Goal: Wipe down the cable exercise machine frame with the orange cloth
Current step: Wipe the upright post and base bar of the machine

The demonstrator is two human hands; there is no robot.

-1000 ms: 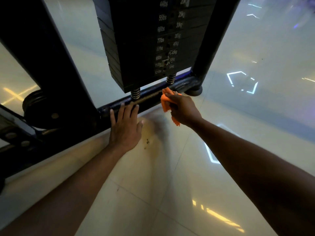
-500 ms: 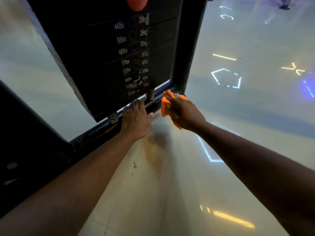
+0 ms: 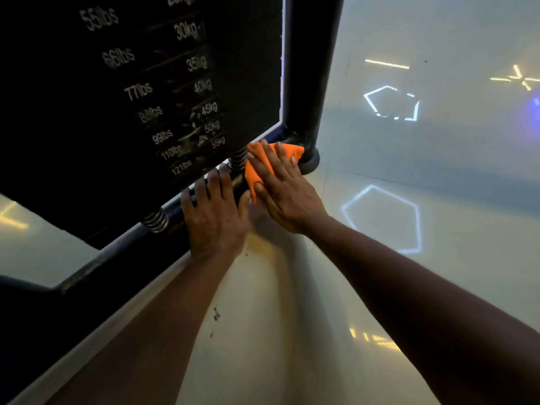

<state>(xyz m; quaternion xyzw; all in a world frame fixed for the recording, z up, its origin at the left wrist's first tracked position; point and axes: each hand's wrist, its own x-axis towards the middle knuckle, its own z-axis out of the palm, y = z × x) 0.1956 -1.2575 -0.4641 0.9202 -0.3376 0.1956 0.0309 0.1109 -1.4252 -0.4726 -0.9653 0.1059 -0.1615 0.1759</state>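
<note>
Right hand point(image 3: 287, 194) now flattened on orange cloth point(image 3: 287, 152), left hand point(image 3: 214, 217) spread, stack point(image 3: 146, 83) reads 121lbs

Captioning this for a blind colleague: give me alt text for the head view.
A right hand presses an orange cloth flat onto the black bottom frame bar of a cable machine, beside the left hand resting on the bar, under the black weight stack.

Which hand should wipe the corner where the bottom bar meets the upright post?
Right. The right hand already presses the orange cloth flat on the bottom bar beside the post; the left hand only braces, clothless.
</note>
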